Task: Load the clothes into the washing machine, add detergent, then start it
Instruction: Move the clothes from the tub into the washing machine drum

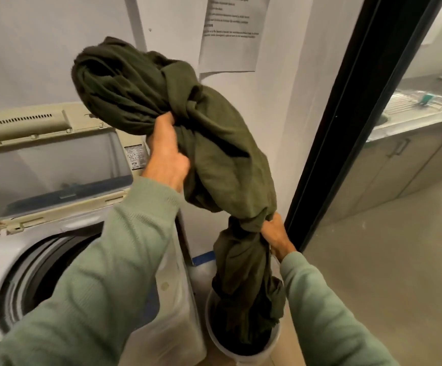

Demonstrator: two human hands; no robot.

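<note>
A dark olive garment [214, 133] is held up in the air by both hands, in front of a white wall [43, 48] and to the right of the washer [177, 313]. The left hand [165, 154] is raised and closed on the upper part of the cloth; its fingers are buried in the folds, and a large twisted bundle is bunched above and to the left of it. The right hand [276, 235] is set lower and further right and is clenched tightly round a narrow, gathered stretch of the same garment, so that the cloth is drawn slantwise between the two hands. Below the right hand the rest of the garment hangs down, and its end is dropped inside a white bucket [209, 323] that stands on the floor just beside the washer. More dark cloth is seen at the bottom of the bucket. Both arms are covered by pale green sleeves [103, 273]. The washer's lid [50, 165] is raised and the round drum opening [43, 268] is exposed beneath the left forearm. A printed sheet [230, 35] is fixed to the wall above the garment, and a black door frame [346, 128] runs down the right.
</note>
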